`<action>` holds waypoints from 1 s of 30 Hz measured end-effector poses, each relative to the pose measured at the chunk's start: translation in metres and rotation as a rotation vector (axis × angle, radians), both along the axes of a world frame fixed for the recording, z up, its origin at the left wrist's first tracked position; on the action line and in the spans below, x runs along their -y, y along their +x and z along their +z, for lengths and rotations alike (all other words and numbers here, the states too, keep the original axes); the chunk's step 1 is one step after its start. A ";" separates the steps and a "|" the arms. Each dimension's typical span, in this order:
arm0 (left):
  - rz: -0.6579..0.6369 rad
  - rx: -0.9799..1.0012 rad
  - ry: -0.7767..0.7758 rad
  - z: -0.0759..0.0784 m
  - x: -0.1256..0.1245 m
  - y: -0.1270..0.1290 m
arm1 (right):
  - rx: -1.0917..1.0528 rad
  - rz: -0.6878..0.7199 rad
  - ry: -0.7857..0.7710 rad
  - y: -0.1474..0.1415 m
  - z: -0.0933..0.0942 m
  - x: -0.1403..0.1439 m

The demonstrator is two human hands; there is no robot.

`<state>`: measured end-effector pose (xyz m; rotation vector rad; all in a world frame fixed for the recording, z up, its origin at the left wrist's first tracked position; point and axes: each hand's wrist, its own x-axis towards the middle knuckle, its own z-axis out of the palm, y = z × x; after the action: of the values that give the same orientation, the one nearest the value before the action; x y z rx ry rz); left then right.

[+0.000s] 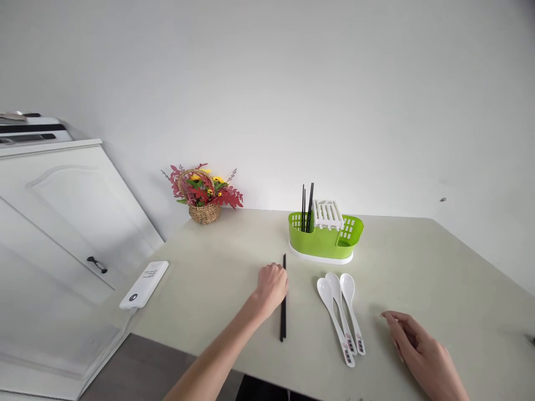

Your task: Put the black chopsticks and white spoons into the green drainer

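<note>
My left hand [271,287] rests on the table with its fingers curled over black chopsticks [283,317] that lie flat, pointing away from me. It touches them near their upper part; they are not lifted. My right hand [418,345] lies loosely on the table at the near right, holding nothing, just right of three white spoons [340,312] laid side by side. Behind them stands a green cutlery holder [324,239] with a white rack insert and a few black chopsticks [307,209] upright in its left compartment.
A wicker basket of red and yellow flowers [204,195] stands at the back left against the wall. A white power bank [144,284] lies at the table's left edge. A white cabinet door [62,223] is at the left.
</note>
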<state>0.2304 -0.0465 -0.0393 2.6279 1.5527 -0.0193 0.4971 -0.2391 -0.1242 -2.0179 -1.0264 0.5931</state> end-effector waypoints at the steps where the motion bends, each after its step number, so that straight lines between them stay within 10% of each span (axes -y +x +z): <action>1: 0.004 -0.020 -0.012 0.005 -0.004 -0.002 | -0.002 -0.001 -0.001 0.000 0.000 0.000; 12: 0.075 0.114 0.055 0.049 -0.025 -0.056 | -0.002 0.030 0.044 0.002 -0.007 -0.001; 18: -0.013 1.117 -0.156 0.081 0.005 -0.081 | 0.020 0.019 0.133 -0.040 0.030 -0.004; 25: 0.237 1.702 -0.644 0.052 0.045 -0.075 | -0.213 0.496 0.285 -0.144 0.102 -0.034; 30: 0.316 1.753 -0.696 0.043 0.053 -0.073 | -0.403 0.633 0.174 -0.172 0.106 -0.042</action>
<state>0.1569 -0.0999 0.0037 0.9461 0.8451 1.1196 0.3250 -0.1966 -0.0181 -1.3241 -1.3996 1.1401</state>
